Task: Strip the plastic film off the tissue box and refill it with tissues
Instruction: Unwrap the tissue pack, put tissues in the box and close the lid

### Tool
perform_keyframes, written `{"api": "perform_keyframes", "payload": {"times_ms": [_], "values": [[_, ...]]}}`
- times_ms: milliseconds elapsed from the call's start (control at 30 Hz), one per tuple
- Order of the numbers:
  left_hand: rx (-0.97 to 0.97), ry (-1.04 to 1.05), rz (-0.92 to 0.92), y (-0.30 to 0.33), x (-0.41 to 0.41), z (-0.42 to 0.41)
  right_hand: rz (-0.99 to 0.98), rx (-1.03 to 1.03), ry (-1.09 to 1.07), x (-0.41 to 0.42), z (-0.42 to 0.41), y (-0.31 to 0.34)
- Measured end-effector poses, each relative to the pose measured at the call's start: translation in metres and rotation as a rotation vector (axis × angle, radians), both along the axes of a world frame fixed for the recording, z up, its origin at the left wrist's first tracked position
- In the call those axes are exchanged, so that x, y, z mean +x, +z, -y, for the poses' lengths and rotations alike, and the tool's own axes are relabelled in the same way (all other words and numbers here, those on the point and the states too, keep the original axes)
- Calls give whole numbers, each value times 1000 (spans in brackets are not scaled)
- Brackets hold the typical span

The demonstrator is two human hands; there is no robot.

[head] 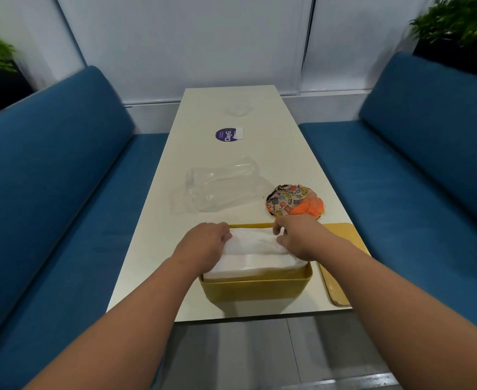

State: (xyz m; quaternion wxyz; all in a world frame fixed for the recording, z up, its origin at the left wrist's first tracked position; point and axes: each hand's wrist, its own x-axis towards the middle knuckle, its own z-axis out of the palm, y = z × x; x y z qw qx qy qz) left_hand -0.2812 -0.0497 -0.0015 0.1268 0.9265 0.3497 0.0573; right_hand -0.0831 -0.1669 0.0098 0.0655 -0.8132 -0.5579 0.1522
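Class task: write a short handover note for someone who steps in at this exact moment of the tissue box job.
Left hand and right hand both grip the tissues, which sit partly down in the open yellow tissue box.
The lid lies on the table right of the box.
The plastic film lies beyond the box: stripping is done.
Left: seat the tissues fully, then probably refit the lid.

The left hand [203, 243] is hiding the tissues' [255, 253] nine o'clock end, its fingertips lying out of sight. The right hand [299, 237] is covering their two o'clock corner. The lid [341, 240] is lying partly behind the right forearm. Small print on the sticker [227, 135] at twelve o'clock is reading too tiny.
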Motion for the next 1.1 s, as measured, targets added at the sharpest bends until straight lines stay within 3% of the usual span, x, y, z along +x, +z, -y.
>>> {"api": "perform_keyframes", "payload": {"times_ms": [233, 533, 667, 767, 800, 867, 967, 1100], "values": [[44, 41, -27, -9, 3, 0, 124, -5, -47, -13, -1, -8], [135, -69, 91, -7, -2, 6, 60, 74, -51, -14, 2, -10], [133, -227, 59, 5, 3, 15, -54, 338, -101, -4, 3, -10], [92, -237, 23, 7, 5, 17, -111, 571, -386, 16, 17, -17], [81, -232, 16, 6, 5, 17, -111, 566, -514, 26, 25, -23], [73, -220, 0, 4, 2, 17, -56, 356, -684, 44, 46, -41], [65, -200, -21, 3, -4, 14, 17, -63, -690, 54, 70, -65], [53, -199, -55, 2, -7, 14, -7, -112, -692, 52, 78, -78]]}}
